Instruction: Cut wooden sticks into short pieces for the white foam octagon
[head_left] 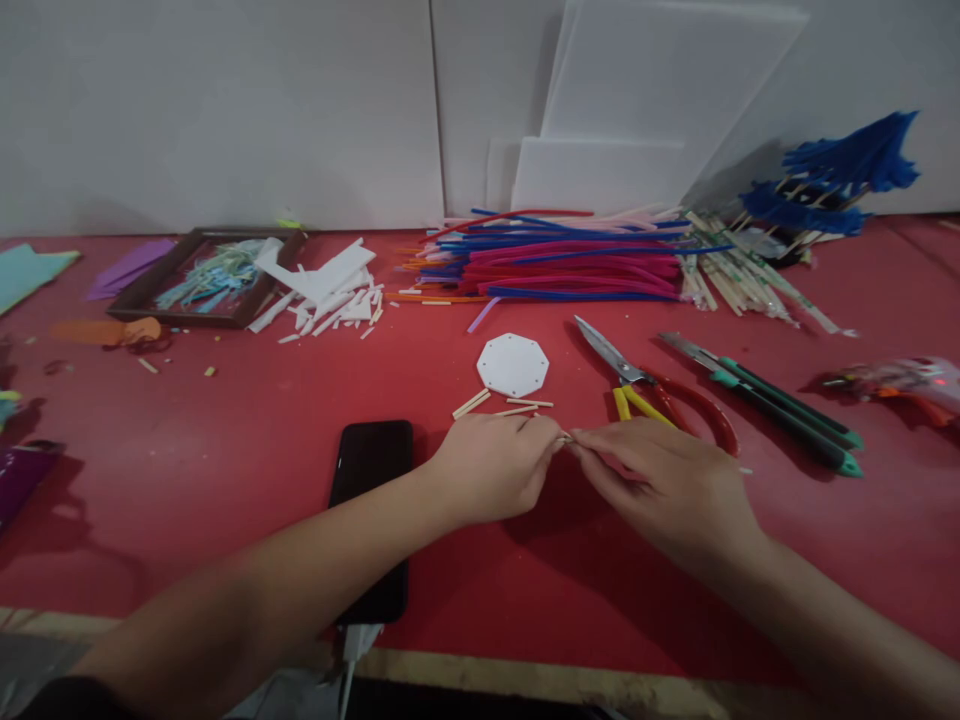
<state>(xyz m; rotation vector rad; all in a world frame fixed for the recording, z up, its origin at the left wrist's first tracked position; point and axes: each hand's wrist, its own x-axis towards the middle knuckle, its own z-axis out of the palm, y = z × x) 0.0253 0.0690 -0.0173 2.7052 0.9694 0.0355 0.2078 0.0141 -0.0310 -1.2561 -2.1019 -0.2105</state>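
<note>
My left hand and my right hand meet over the red table, fingertips pinched together. Between them shows a tiny pale piece, too small to make out clearly. Just beyond my left hand lie several short wooden sticks and a white octagonal disc with small holes near its rim. Red-handled scissors point away beside my right hand, which partly covers them. Two yellow handles stick out there too; the rest of that tool is hidden.
A black phone lies under my left forearm. Farther right are a green-and-black utility knife and a glue gun. Pipe cleaners, white scraps and a brown tray line the back. White boards lean on the wall.
</note>
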